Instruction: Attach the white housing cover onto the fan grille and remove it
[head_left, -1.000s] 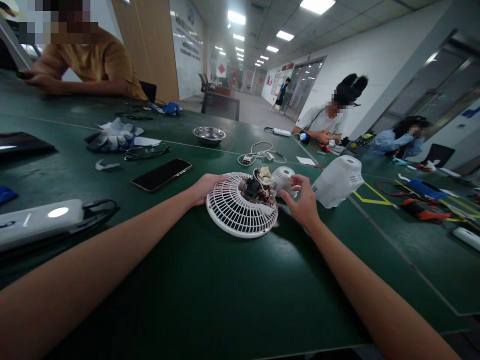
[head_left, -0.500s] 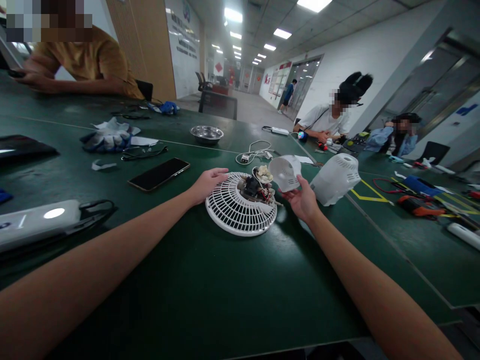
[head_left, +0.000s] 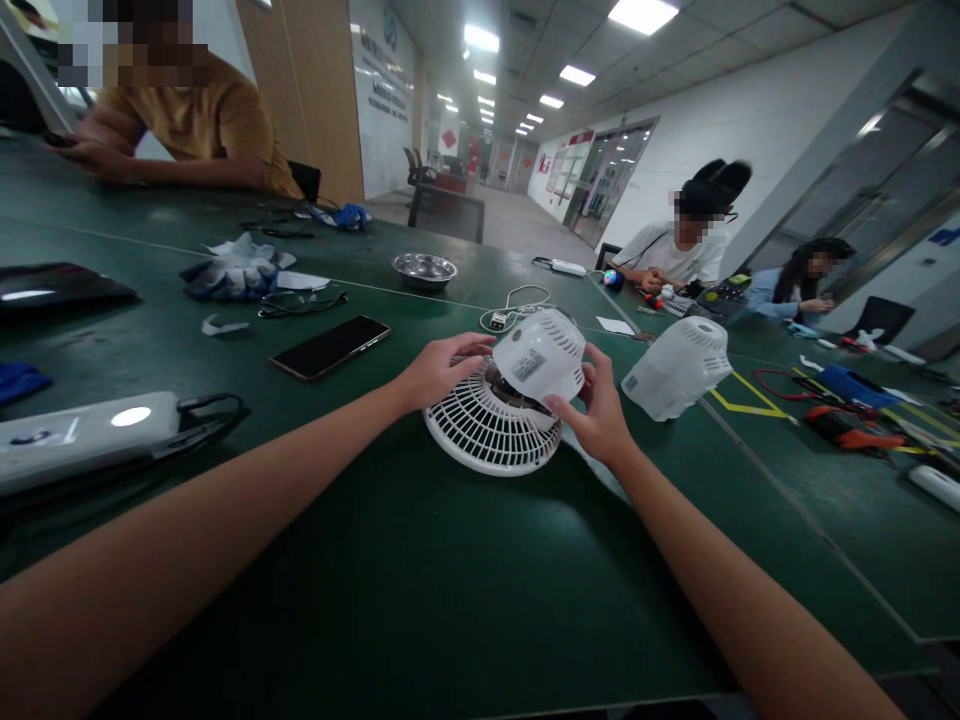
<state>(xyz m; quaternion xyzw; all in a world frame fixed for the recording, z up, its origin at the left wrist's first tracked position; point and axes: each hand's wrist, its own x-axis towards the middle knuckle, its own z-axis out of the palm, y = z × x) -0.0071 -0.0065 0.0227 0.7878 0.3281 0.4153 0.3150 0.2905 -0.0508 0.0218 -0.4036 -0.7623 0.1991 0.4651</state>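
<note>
I see the green desk [head_left: 420, 580] under it all. The round white cage [head_left: 491, 442] lies on it in the middle, ribs up. Off to its right, well apart, stands a tall white shell [head_left: 667, 375]. My small white cover [head_left: 536, 345] is over the cage's middle and hides most of the dark parts [head_left: 498, 382]. A bit of them shows below it, and the cover tips to one side, so I judge it is only partly on, not snug. Its end with the slots points up and to the right, and its label [head_left: 529, 364] faces me. Its long way seems to slant up to the right, but I can't be sure. My right hand [head_left: 606, 415] has its fingers round the cover's right side. My left hand [head_left: 429, 376] has loose, open fingers by the cover's left edge; I can't tell if they touch it.
</note>
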